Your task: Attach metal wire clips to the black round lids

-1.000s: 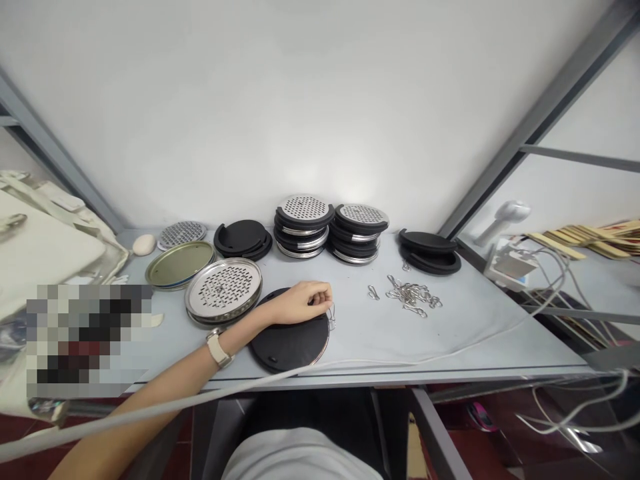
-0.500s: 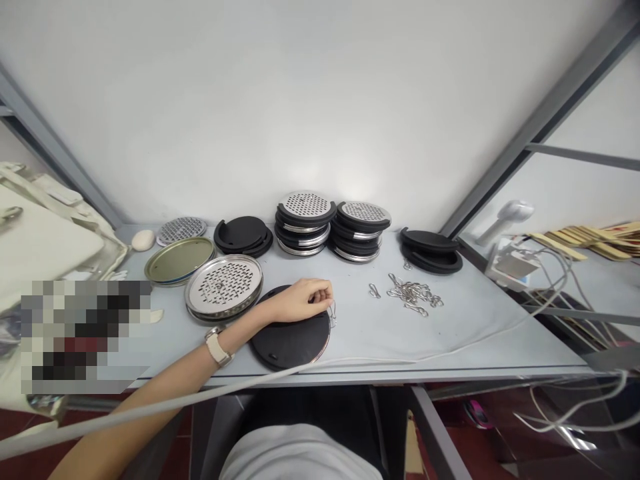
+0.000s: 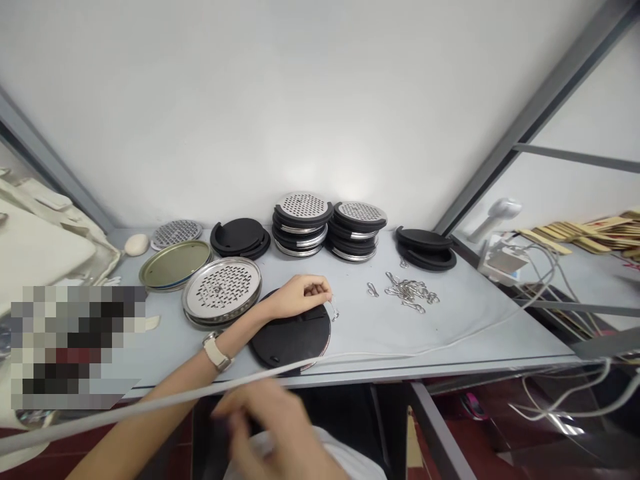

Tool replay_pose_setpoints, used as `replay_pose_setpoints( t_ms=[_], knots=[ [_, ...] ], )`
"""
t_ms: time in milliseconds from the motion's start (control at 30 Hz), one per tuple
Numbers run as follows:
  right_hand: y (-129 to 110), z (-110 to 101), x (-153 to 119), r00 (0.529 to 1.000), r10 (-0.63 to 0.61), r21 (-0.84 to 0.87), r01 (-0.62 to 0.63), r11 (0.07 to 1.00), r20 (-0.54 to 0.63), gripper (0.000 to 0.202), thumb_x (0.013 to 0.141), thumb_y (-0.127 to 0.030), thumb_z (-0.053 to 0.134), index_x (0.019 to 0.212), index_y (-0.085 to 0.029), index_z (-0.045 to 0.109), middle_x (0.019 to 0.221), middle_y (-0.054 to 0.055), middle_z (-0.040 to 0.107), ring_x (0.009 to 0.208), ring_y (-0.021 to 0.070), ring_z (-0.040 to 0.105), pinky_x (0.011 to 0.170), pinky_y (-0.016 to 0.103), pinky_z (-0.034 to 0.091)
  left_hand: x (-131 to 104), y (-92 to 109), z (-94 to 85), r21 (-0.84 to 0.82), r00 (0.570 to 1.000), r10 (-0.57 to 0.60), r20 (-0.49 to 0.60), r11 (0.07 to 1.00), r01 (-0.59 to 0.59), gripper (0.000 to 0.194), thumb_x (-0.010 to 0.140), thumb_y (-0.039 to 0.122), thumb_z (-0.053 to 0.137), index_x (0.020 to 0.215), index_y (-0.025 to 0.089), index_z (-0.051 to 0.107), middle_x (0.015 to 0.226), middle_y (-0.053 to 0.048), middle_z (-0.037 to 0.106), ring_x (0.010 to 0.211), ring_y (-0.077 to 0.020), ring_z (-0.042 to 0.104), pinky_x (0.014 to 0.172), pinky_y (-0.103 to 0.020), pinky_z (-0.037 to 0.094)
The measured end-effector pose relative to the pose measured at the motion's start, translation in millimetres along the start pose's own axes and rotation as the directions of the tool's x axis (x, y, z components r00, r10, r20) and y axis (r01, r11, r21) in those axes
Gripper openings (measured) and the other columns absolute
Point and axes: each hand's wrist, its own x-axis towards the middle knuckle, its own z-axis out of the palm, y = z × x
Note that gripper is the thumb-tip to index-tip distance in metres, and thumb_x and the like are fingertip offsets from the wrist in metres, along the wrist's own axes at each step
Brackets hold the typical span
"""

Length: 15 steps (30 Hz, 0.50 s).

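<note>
Black round lid (image 3: pixel 290 337) lies flat near the front edge of the grey table (image 3: pixel 450 327), just right of a perforated metal disc (image 3: pixel 222 289). Resting on the lid's far rim, the left hand (image 3: pixel 295 297) has its fingers curled shut on a small metal clip (image 3: pixel 331 309). The right hand (image 3: pixel 270 427) hangs blurred below the table edge, fingers loosely bent; whether it holds anything cannot be told.
</note>
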Motion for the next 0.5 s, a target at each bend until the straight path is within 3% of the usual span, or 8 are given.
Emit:
replay_pose_setpoints(
  t_ms=[33,100,167,233,333,433,500],
  knots=[
    [2.3,-13.3,10.0,0.995,0.014,-0.032,-0.017,0.999,-0.098,0.026,0.095,-0.014,0.037,0.117,-0.021,0.049,0.108,0.008,0.055,0.103,0.0193,0.053,0.088,0.038,0.046,0.5,-0.4,-0.3,-0.022,1.000,-0.001,-0.006,1.000,0.001,0.025,0.084,0.038,0.059,0.080,0.013,0.061,0.068,0.001,0.055,0.064,-0.0100,0.047,0.063,-0.022,0.040],
    [7.8,-41.3,21.4,0.911,-0.091,-0.243,-0.010,0.970,-0.401,0.022,0.091,-0.009,0.039,0.105,-0.020,0.052,0.096,0.006,0.055,0.096,0.0190,0.053,0.085,0.036,0.044,1.3,-0.6,-0.6,-0.062,1.000,-0.004,-0.005,0.998,0.004,0.026,0.083,0.038,0.059,0.080,0.013,0.061,0.067,0.000,0.055,0.063,-0.0100,0.048,0.062,-0.022,0.040],
    [14.8,-67.3,24.1,0.832,-0.181,-0.410,-0.061,0.910,-0.525,0.020,0.090,-0.009,0.042,0.102,-0.020,0.052,0.095,0.007,0.054,0.095,0.0199,0.051,0.083,0.036,0.043,1.7,-0.1,-0.8,-0.084,1.000,-0.002,0.009,0.996,0.002,0.026,0.083,0.038,0.060,0.079,0.012,0.061,0.068,0.000,0.055,0.064,-0.0100,0.048,0.062,-0.022,0.040],
    [23.8,-87.2,23.9,0.773,-0.135,-0.452,-0.211,0.867,-0.620,0.014,0.090,-0.015,0.045,0.102,-0.019,0.050,0.095,0.007,0.053,0.092,0.0206,0.050,0.081,0.037,0.043,1.8,0.3,-0.9,-0.086,0.999,-0.002,0.034,0.996,0.005,0.025,0.083,0.037,0.060,0.079,0.012,0.061,0.068,0.000,0.056,0.064,-0.0100,0.048,0.062,-0.022,0.040],
    [37.5,-104.1,26.9,0.764,-0.006,-0.424,-0.350,0.835,-0.645,0.014,0.090,-0.026,0.050,0.101,-0.018,0.050,0.097,0.008,0.055,0.094,0.0221,0.050,0.084,0.039,0.042,1.6,0.4,-1.2,-0.078,0.998,-0.013,0.064,0.997,0.018,0.024,0.083,0.036,0.060,0.080,0.012,0.062,0.066,0.001,0.055,0.063,-0.0098,0.047,0.061,-0.022,0.039],
    [45.0,-110.9,32.4,0.841,0.109,-0.355,-0.337,0.872,-0.530,0.014,0.093,-0.031,0.046,0.087,-0.019,0.051,0.086,0.004,0.056,0.083,0.0181,0.052,0.078,0.032,0.043,1.3,0.7,-1.8,-0.078,0.996,-0.013,0.089,0.997,0.020,0.024,0.084,0.035,0.060,0.078,0.012,0.061,0.066,0.001,0.054,0.063,-0.0094,0.046,0.060,-0.022,0.038],
    [45.6,-113.9,33.9,0.858,0.159,-0.308,-0.340,0.888,-0.489,0.020,0.094,-0.031,0.043,0.080,-0.020,0.049,0.078,0.002,0.054,0.074,0.0153,0.050,0.071,0.028,0.041,1.0,1.7,-2.2,-0.062,0.995,-0.011,0.100,0.998,0.018,0.024,0.084,0.035,0.059,0.078,0.012,0.060,0.066,0.001,0.054,0.062,-0.0094,0.046,0.059,-0.022,0.037]
  ],
)
